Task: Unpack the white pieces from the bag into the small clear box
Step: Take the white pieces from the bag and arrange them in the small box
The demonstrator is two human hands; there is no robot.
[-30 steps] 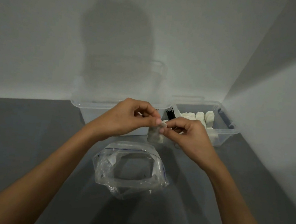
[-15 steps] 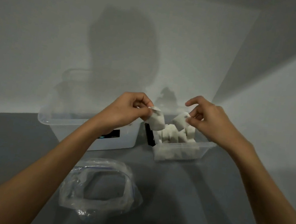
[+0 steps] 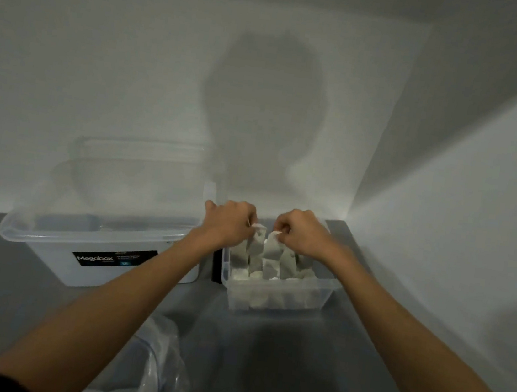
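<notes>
The white pieces (image 3: 269,268) stand packed upright in rows inside the small clear box (image 3: 276,300), filling most of it and rising above its rim. Two more are being set in at the back. The left hand (image 3: 230,225) pinches the top of one piece (image 3: 257,243) between curled fingers and thumb. The right hand (image 3: 302,236) pinches the top of the piece just beside it (image 3: 273,247) in the same way. Both held pieces hang over the box with their lower ends among the ones already standing there, and I cannot tell whether they touch the bottom.

The bag (image 3: 162,367) lies crumpled on the grey worktop (image 3: 310,367) near the person, well apart from the small box. The left forearm and the picture's edge hide part of it. The part that shows looks slack and clear, with no white piece plainly visible inside.

Judging by this, most of the unpacking is done. These two pieces need releasing, and the bag needs checking for any left over.

To the left of the small box stands a larger clear box (image 3: 48,234) with a dark label (image 3: 114,260) on its front wall. Grey walls meet in a corner behind both boxes.
</notes>
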